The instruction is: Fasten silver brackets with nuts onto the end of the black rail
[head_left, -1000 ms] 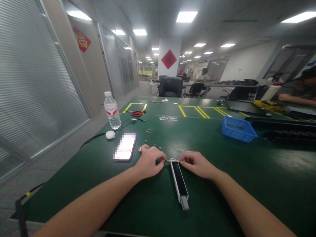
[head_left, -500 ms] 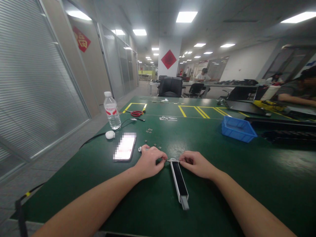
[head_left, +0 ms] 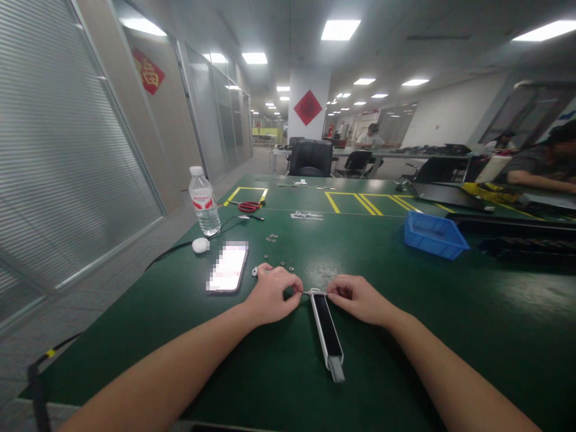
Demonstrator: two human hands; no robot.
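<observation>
A long white-framed device with a black face lies on the green table, its grey tab toward me. At its far end, on the left, my left hand pinches the tip of a thin metal piece that reaches the device. A small whitish part shows beside that hand's outer fingers. My right hand is closed at the device's far right corner, thumb and forefinger touching it; anything between those fingertips is too small to make out.
Several small metal rings lie beyond my left hand. A phone, white case, water bottle and red-handled tool stand or lie at the left. A blue bin is at the right; a person's arm rests farther right.
</observation>
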